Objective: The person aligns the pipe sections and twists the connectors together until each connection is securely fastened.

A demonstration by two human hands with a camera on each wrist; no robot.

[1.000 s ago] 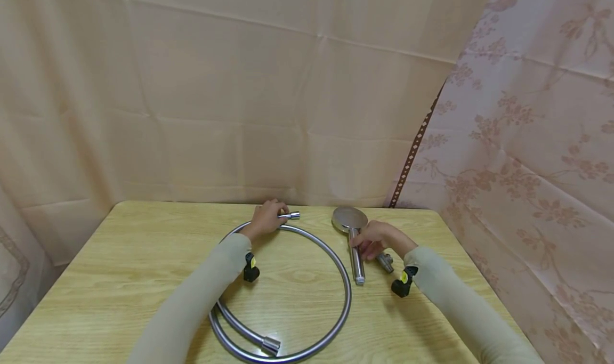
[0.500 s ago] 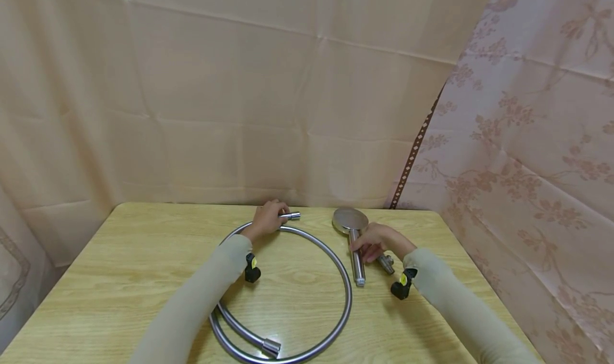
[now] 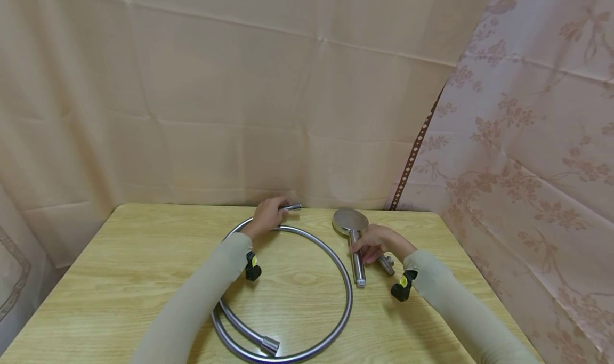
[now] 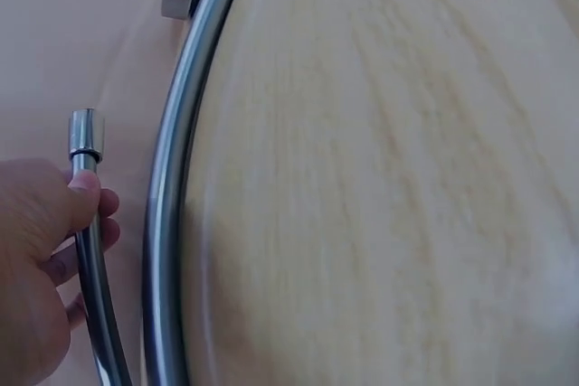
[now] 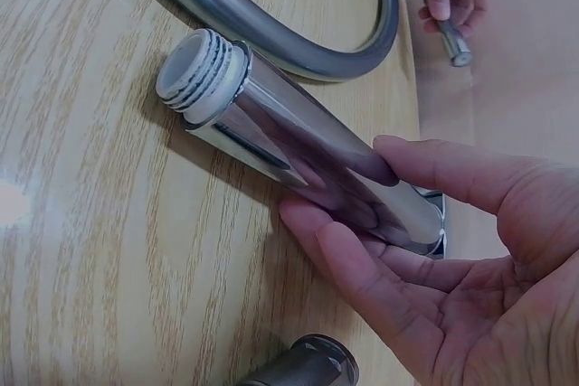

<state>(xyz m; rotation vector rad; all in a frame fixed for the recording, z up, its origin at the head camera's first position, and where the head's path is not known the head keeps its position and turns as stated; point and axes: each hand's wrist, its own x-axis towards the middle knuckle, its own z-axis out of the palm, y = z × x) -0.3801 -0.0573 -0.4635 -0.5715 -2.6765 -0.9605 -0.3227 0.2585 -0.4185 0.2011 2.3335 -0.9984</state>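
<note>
In the head view, my left hand [image 3: 268, 215] pinches a chrome shower hose [image 3: 346, 284] just behind its narrow end fitting. The left wrist view shows thumb and fingers around the hose below that metal end [image 4: 86, 133], which points away from the hand. The hose's loop lies on the table, its wider end nut [image 3: 270, 345] at the front. My right hand [image 3: 381, 241] grips the handle of a chrome handheld shower head [image 3: 349, 221], thumb on one side and fingers on the other. Up close, the handle's white threaded end [image 5: 199, 74] sticks out free of the hand.
A small metal fitting [image 3: 386, 265] lies right of the handle, partly behind my right hand. The wooden table [image 3: 120, 268] ends at a beige curtain [image 3: 216, 113] behind, and a floral pink cloth [image 3: 537, 140] hangs along the right side.
My left hand has lifted the hose's narrow end slightly, so it sits higher toward the table's back edge. The right hand and shower head have hardly moved.
</note>
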